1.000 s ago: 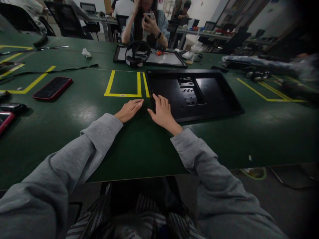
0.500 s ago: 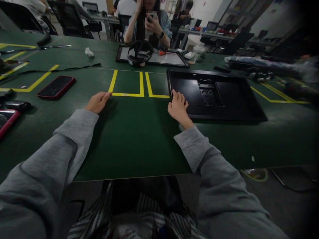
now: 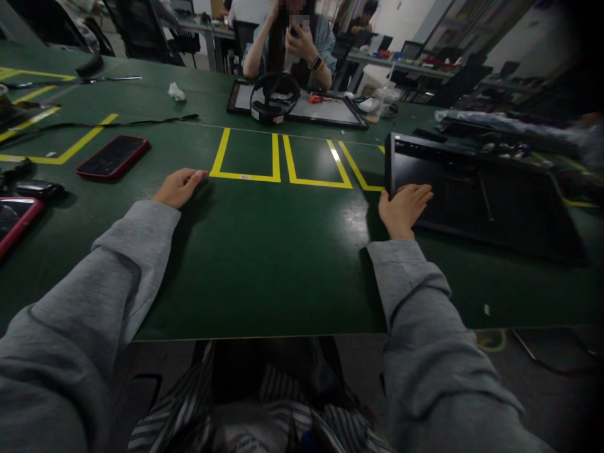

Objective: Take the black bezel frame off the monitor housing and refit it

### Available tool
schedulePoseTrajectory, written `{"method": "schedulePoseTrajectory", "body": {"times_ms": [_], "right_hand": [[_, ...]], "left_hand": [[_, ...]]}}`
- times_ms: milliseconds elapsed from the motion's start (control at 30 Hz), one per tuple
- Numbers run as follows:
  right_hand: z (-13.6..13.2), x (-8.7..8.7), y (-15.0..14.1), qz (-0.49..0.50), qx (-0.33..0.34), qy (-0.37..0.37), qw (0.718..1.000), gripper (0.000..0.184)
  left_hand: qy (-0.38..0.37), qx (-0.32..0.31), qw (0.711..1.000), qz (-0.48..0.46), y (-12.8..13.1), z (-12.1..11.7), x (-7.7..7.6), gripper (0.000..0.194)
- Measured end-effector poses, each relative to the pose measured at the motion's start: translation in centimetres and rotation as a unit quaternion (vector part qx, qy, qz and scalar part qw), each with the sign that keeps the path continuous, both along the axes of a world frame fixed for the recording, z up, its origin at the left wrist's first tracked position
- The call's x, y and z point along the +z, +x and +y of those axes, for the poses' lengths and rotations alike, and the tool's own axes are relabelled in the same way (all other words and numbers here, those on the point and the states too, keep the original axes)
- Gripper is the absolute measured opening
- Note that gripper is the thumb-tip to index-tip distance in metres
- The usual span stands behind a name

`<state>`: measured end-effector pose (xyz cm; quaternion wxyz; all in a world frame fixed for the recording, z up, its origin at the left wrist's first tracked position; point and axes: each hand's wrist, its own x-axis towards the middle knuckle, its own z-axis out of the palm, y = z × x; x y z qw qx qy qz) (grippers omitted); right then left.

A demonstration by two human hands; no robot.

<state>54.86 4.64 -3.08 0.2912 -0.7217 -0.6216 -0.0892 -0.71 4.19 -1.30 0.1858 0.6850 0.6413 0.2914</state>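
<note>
A black rectangular panel with a raised rim, like a monitor's back cover (image 3: 519, 207), lies on the green table (image 3: 278, 264) at the right. My right hand (image 3: 403, 207) touches its near left corner, the thumb beside the rim and the fingers stretched out over the panel. Whether that edge is lifted off the table, I cannot tell. My left hand (image 3: 179, 187) rests on the table at the left, thumb and fingers together beside a yellow tape outline (image 3: 245, 177). Nothing shows in it; its lower fingers are hidden.
Left of my left hand lies a red-cased phone (image 3: 114, 157), with a black strap (image 3: 141, 121) behind. Across the table, a person (image 3: 302, 44) sits behind a framed panel (image 3: 325, 113) bearing a black headband-like device (image 3: 274, 100). A plastic cup (image 3: 384, 97) stands nearby.
The black panel has moved right and turned, uncovering more yellow tape. My right hand went along with it, its curled fingers now stretched out. My left hand stays almost in place.
</note>
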Motion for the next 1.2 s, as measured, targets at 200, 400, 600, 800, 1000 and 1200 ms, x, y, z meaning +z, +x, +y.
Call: {"method": "schedulePoseTrajectory", "body": {"times_ms": [200,400,600,800,1000,1200], "right_hand": [[0.2,0.7,-0.8,0.098,-0.164,-0.003,0.982,0.045],[-1.8,5.3,-2.3,0.07,-0.274,0.074,0.956,0.03],[-5.0,8.5,-5.3,0.013,-0.172,0.219,0.96,0.03],[-6.7,7.5,-9.9,-0.037,0.044,0.209,0.976,0.042],[-8.0,5.7,-13.3,-0.125,0.256,0.09,0.954,0.042],[-9.1,4.5,-15.9,-0.194,0.423,0.001,0.885,0.043]], "left_hand": [[0.008,0.005,1.0,0.027,0.3,-0.4,0.4,0.056],[0.006,-0.014,0.999,0.039,-0.1,0.1,0.0,0.061],[0.016,-0.02,0.999,0.041,-0.6,0.4,-0.5,0.058],[0.013,-0.006,1.0,-0.01,-0.4,0.3,-0.3,0.057],[-0.028,0.052,0.981,-0.185,-3.0,0.9,0.4,0.044],[-0.046,0.104,0.926,-0.361,-6.4,0.3,1.8,0.043]]}}
